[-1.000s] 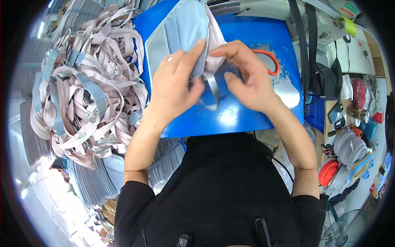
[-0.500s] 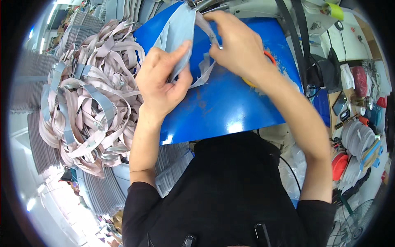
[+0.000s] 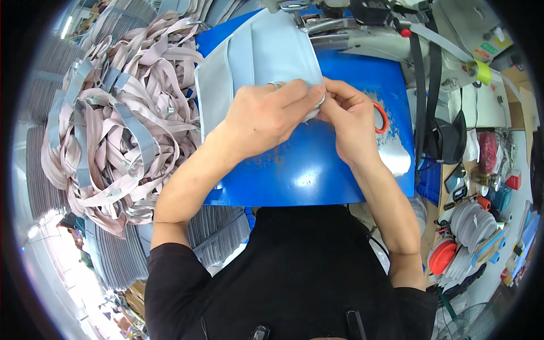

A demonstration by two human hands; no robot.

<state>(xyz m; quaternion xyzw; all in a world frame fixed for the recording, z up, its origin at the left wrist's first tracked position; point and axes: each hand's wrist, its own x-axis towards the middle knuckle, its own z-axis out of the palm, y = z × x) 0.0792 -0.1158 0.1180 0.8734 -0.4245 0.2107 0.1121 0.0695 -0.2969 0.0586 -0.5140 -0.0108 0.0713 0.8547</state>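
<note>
A light grey-blue fabric panel [image 3: 283, 48] with a pleat down it lies spread over the blue work surface [image 3: 300, 175]. Its far edge is by the metal foot of a sewing machine [image 3: 362, 42]. My left hand [image 3: 269, 116] rests across the near part of the panel, fingers curled closed on its near right corner. Close against it, my right hand [image 3: 351, 119] pinches the same corner between thumb and fingers. What exactly lies between the fingertips is partly hidden. An orange-handled pair of scissors [image 3: 382, 118] lies just right of my right hand.
A big tangled heap of pinkish-grey straps [image 3: 119, 124] fills the left side. Stacks of grey folded fabric [image 3: 218, 232] stand below and beside it. Black belts [image 3: 419, 96] hang on the right, near a shelf with white discs [image 3: 473, 224] and a red disc [image 3: 442, 258].
The panel has been turned and spread flatter. My left hand has moved right across it, and my right hand has come down to its near corner. The loose strip is no longer visible.
</note>
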